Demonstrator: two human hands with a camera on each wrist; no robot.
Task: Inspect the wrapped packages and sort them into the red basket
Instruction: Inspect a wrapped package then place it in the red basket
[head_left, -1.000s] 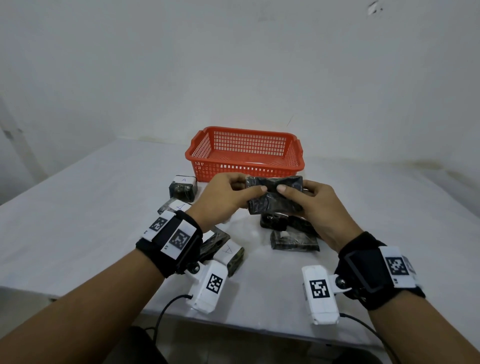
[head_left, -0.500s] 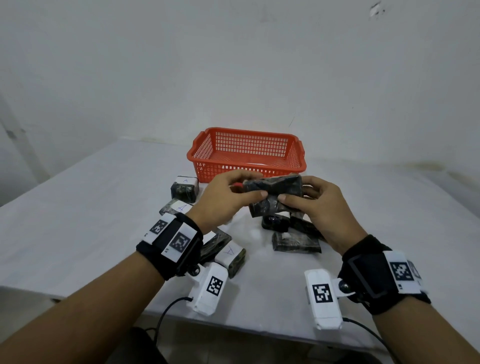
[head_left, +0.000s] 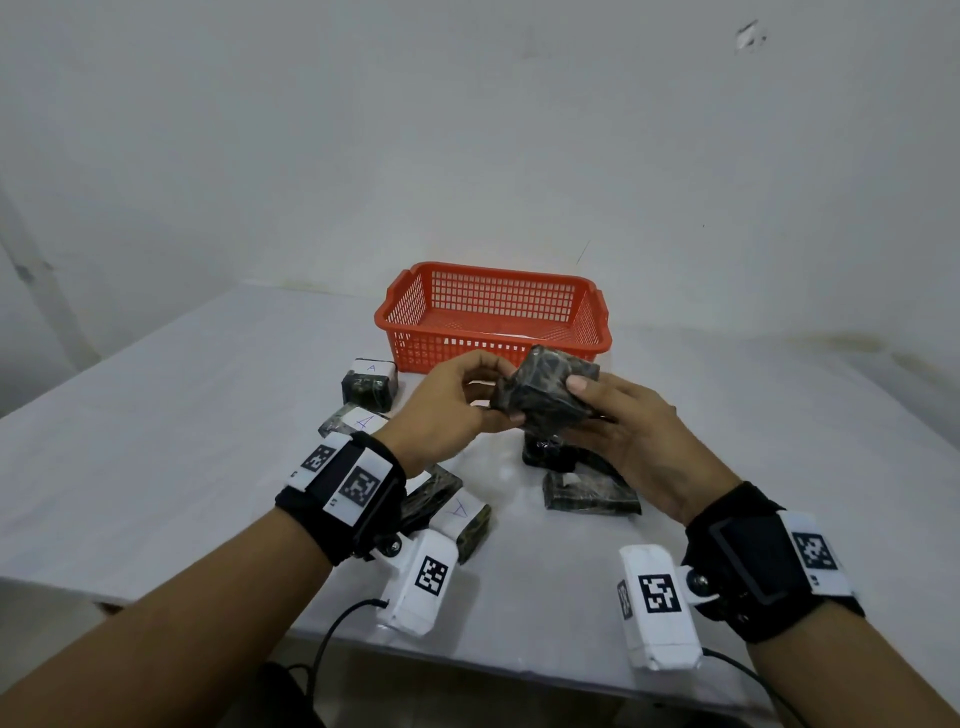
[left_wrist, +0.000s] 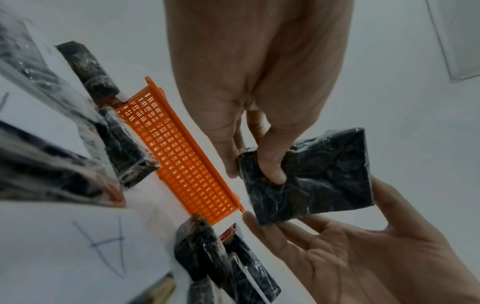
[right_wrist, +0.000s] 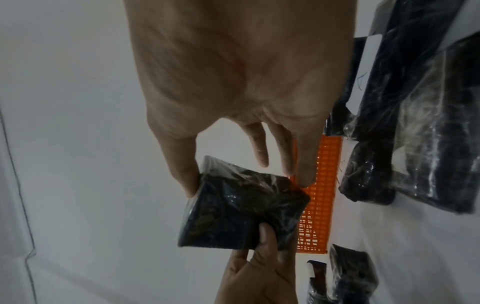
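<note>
The red basket (head_left: 492, 317) stands on the table (head_left: 156, 441), its contents unclear. Left hand (head_left: 447, 410) and right hand (head_left: 631, 431) both pinch a dark wrapped package (head_left: 545, 395) held above the table just before the basket; the left wrist view shows its unlabelled underside

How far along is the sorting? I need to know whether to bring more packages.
Early, it seems. The red basket shows only something pale on its floor, too unclear to name. In hand: both the left hand and right hand hold one dark wrapped package up for inspection. Left: several packages on the table, including the A-labelled one.
</note>
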